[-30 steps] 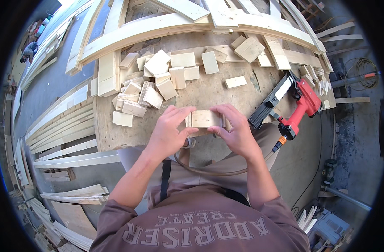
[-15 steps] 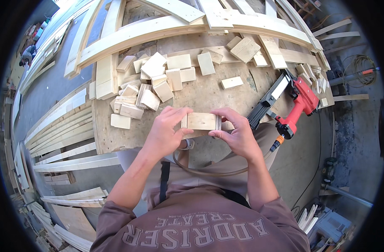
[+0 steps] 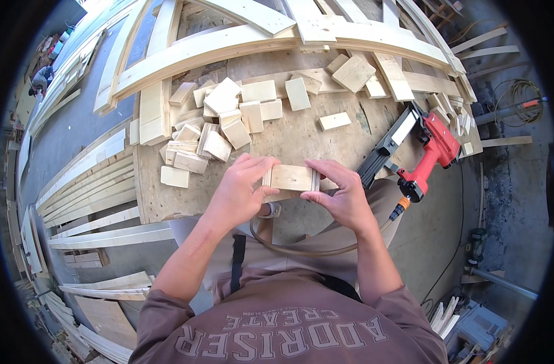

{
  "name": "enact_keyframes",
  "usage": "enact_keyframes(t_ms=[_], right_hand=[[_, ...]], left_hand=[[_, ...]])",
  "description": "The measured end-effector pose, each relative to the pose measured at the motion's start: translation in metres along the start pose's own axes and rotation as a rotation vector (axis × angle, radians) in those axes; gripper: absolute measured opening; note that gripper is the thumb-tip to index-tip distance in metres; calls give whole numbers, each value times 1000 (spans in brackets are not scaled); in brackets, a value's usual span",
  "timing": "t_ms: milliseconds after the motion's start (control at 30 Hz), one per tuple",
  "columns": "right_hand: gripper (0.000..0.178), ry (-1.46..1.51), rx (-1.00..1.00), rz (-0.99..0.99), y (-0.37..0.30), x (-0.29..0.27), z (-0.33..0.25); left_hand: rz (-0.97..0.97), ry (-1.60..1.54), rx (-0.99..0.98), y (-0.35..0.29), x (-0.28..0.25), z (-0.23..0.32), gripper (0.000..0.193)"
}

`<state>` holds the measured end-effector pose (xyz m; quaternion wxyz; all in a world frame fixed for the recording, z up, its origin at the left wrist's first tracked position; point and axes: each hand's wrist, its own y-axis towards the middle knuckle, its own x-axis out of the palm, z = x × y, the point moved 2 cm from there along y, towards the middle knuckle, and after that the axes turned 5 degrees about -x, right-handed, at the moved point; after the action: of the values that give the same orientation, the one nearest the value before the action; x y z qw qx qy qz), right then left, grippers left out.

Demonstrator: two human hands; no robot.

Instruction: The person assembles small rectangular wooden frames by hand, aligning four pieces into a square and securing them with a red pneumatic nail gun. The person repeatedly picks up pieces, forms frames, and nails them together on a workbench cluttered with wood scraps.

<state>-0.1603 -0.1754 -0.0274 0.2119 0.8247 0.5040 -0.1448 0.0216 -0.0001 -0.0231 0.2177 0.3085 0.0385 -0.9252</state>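
Observation:
Between my two hands, over the near edge of the workbench, is a short pale wooden block (image 3: 292, 178) with layered plywood edges showing at both ends. My left hand (image 3: 239, 187) pinches its left end with thumb and fingers. At the other end my right hand (image 3: 342, 191) grips it the same way. A loose pile of small wood blocks (image 3: 234, 124) lies just beyond my left hand. One flat block (image 3: 334, 121) sits apart from the pile. To the right of my right hand a red and black nail gun (image 3: 434, 148) rests on the bench.
The plywood workbench (image 3: 277, 142) carries a frame of long boards (image 3: 210, 51) across its far side. An air hose (image 3: 301, 250) runs from the nail gun across my lap. Long planks (image 3: 95, 182) are stacked at the left. A coiled hose (image 3: 525, 103) hangs at the far right.

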Motion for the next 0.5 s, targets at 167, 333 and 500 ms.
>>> enact_keyframes(t_ms=[167,333,500], right_hand=[[57,-21,-9,-9,0,-1,1],[56,-24,18,-18,0,-1,-1],[54,10,41,-2,-3,1,3]], left_hand=[[-14,26,0,2,0,2,52],[25,97,33,-5,7,0,71],[231,-19,-175,-32,47,10,126]])
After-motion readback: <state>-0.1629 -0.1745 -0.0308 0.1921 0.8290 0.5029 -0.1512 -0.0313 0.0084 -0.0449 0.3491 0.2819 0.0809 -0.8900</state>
